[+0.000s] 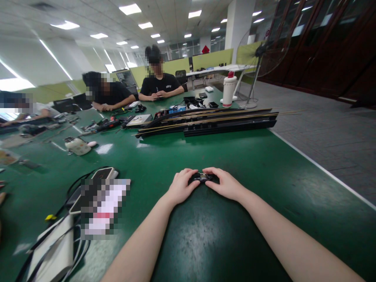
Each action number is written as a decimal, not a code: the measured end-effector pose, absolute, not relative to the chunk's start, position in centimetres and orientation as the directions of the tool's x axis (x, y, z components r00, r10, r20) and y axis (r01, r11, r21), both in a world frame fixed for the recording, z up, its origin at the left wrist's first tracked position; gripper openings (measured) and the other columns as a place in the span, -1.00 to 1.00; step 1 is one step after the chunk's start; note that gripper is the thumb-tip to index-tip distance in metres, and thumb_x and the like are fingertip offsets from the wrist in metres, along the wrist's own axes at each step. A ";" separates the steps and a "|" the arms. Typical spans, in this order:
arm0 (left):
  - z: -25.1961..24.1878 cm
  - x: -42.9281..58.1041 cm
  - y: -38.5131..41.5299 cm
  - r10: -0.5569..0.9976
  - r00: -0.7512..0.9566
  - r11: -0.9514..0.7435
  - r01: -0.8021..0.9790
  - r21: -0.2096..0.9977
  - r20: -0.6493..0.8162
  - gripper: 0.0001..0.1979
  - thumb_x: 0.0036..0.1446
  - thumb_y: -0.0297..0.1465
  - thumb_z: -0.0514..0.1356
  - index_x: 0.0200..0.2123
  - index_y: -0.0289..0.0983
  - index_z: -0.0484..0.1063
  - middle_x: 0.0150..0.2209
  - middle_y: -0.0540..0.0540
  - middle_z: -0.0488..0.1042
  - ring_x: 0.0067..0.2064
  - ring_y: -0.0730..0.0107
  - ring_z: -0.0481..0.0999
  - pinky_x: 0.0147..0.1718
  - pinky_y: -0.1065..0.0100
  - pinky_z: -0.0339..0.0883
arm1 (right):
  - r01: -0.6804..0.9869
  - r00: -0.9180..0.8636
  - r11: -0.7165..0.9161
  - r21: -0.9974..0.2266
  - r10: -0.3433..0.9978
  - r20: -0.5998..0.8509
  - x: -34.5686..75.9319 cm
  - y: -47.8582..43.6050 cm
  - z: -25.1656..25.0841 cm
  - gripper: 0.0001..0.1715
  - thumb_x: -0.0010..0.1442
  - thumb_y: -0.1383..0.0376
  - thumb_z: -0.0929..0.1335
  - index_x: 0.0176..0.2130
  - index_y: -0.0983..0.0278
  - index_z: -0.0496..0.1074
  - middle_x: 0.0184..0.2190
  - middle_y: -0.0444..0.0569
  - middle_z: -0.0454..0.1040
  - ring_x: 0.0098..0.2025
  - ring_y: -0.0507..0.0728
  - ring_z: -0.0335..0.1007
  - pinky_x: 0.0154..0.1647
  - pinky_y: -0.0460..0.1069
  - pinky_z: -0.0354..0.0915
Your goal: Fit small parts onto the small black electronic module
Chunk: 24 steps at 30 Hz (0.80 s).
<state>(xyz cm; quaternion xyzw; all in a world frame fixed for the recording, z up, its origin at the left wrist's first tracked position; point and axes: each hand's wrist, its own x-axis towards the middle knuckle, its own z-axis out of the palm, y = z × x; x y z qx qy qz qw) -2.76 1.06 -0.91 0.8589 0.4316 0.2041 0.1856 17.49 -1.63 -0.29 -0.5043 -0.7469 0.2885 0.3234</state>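
Observation:
In the head view, a small dark object (202, 178) with a pale, metallic-looking middle lies low over the green table, between my two hands. My left hand (182, 187) grips its left end with thumb and fingers. At the right end, my right hand (225, 184) pinches it the same way. Fingers hide both ends, and the object is too small for me to name its kind.
Long black strips with thin tan rods (211, 122) lie across the green table (252, 156) ahead. To the left are a power bank (94, 188), cables and a cream case (55, 250). A white cup (229, 92) stands farther back. Several people sit across the table.

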 end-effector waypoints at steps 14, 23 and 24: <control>-1.2 -2.8 1.3 0.818 0.543 -0.557 0.663 0.500 0.192 -0.69 0.23 -0.34 0.08 0.04 -0.21 0.30 -0.03 -0.11 0.40 0.01 0.21 0.35 -0.04 0.19 0.22 | 0.427 -0.259 0.269 -0.863 0.951 0.168 17.5 -1.3 -0.8 -0.61 0.11 0.29 0.32 -0.03 0.20 0.34 -0.06 0.02 0.48 -0.01 0.15 0.40 0.08 0.14 0.27; -1.2 -2.8 1.3 0.825 0.534 -0.548 0.671 0.499 0.188 -0.69 0.22 -0.35 0.08 0.04 -0.19 0.30 -0.03 -0.10 0.40 0.01 0.21 0.35 -0.04 0.18 0.22 | 0.440 -0.257 0.270 -0.856 0.952 0.168 17.5 -1.3 -0.8 -0.61 0.10 0.31 0.32 -0.03 0.22 0.34 -0.06 0.04 0.48 -0.01 0.15 0.41 0.08 0.13 0.27; -1.2 -2.8 1.3 0.826 0.532 -0.546 0.674 0.498 0.185 -0.69 0.21 -0.35 0.09 0.04 -0.19 0.30 -0.03 -0.10 0.40 0.02 0.20 0.35 -0.04 0.18 0.22 | 0.447 -0.257 0.272 -0.852 0.952 0.169 17.5 -1.3 -0.7 -0.60 0.09 0.32 0.32 -0.03 0.22 0.33 -0.06 0.04 0.48 -0.02 0.15 0.41 0.08 0.13 0.27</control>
